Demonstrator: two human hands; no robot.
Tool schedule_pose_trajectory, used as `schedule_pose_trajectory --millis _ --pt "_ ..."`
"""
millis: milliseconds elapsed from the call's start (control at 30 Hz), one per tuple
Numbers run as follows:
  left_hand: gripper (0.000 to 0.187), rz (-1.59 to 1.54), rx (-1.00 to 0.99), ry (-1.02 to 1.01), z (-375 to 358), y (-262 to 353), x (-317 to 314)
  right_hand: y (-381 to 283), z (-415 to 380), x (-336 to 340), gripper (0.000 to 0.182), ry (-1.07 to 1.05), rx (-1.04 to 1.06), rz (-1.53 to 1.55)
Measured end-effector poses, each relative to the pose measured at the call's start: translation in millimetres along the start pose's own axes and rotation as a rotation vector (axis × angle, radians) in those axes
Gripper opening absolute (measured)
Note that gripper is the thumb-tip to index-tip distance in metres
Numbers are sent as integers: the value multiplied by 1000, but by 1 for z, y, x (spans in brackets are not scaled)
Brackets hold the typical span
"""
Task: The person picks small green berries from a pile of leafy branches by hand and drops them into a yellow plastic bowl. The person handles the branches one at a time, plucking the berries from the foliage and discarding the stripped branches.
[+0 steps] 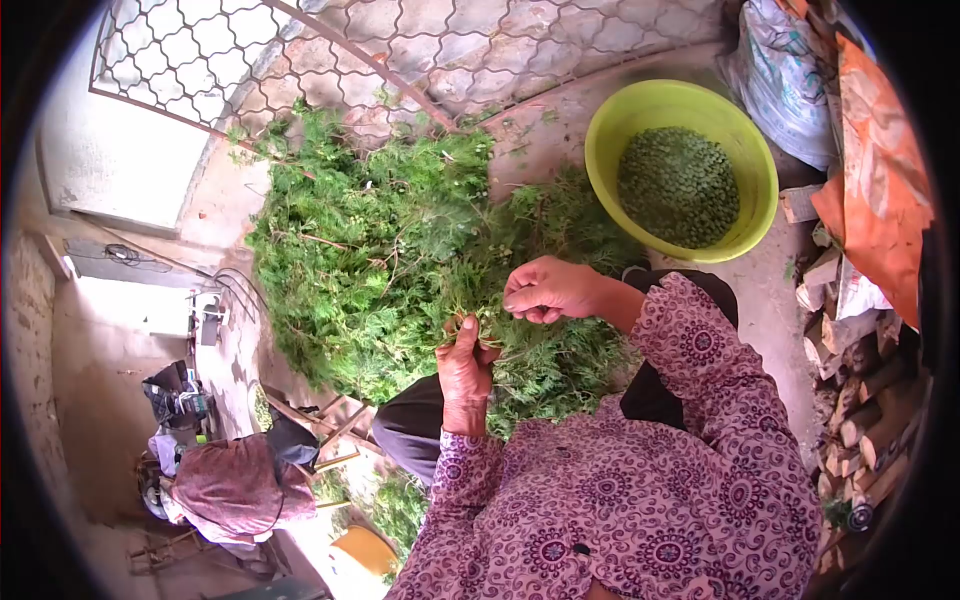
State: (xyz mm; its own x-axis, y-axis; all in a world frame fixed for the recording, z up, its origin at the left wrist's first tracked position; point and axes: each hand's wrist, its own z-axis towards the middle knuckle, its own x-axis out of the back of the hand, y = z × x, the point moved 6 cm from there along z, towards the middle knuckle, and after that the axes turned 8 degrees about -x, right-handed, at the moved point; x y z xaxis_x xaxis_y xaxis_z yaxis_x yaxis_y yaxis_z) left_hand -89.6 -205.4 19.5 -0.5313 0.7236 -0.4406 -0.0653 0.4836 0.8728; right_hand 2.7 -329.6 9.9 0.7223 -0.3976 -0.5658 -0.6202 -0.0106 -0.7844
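My left hand is closed, its thumb pressed over a thin green sprig that shows at the fingertips. Just right of it and a little higher, my right hand has its fingers pinched together; what is between them is too small to make out. Beneath both hands spreads a large heap of feathery green branches, like cypress or thuja. Beyond my right hand stands a yellow-green basin, partly filled with small round green pieces.
Stacked firewood and an orange sheet line the right side, with a white sack behind. A metal lattice crosses the top. Another person sits at lower left, near a yellow container.
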Motion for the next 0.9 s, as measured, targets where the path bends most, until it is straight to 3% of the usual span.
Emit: schedule_pose_trajectory --millis 367,567,633,900 --pt "13 190 30 -70 -10 -11 -23 -1 -10 1 18 -2 54 -59" --pt "11 -1 94 -187 -12 -11 -30 -4 -16 -3 12 -153 76 152" --pt "12 -120 130 -301 -15 -10 -37 -18 -22 -2 10 -264 214 404" --pt "15 -212 175 -263 -11 -13 -30 -6 -19 -2 18 -48 61 104"
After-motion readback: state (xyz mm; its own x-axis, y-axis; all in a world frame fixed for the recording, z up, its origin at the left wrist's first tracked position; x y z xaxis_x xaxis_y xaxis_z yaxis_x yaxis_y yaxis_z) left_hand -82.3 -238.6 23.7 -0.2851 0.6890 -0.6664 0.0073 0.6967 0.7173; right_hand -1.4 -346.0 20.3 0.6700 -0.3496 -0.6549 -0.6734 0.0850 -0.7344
